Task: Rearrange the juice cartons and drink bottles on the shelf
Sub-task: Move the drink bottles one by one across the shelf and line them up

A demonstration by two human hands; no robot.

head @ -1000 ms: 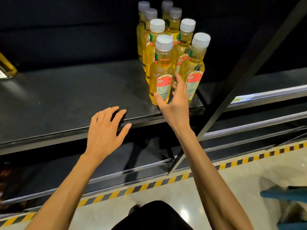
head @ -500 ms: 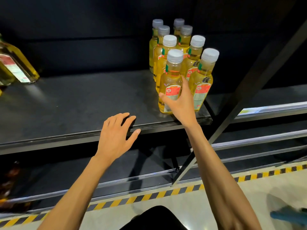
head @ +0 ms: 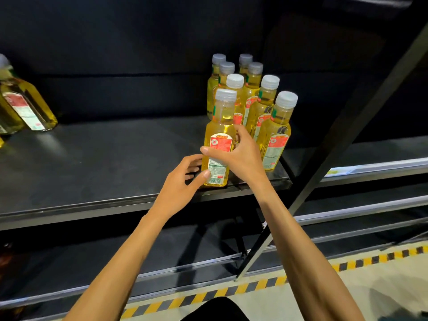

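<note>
Bottles of yellow drink [head: 25, 105] are sitting at the nine o'clock edge of the shelf [head: 111, 158], well apart from the rest, with dark shelf board running between. Toward the centre, the left hand [head: 183, 181] is cupping the foot of the front bottle [head: 218, 135], thumb pressing on the lower label and fingers curling round its left side, probably steadying the base so it does not skid or tip. That front bottle is standing upright near the shelf's front lip, at twelve o'clock from the wrists. The right hand [head: 238, 156] is gripping it higher up, thumb lying across the red label and fingers wrapping round the far side at one o'clock, likely supplying the turn or lift. Behind it and to the right, the cluster of capped bottles [head: 264, 112] is standing in tight rows running back toward twelve o'clock, seemingly packed close to keep the facing neat. At three o'clock a slanted black post [head: 347, 135] is bounding the bay.
</note>
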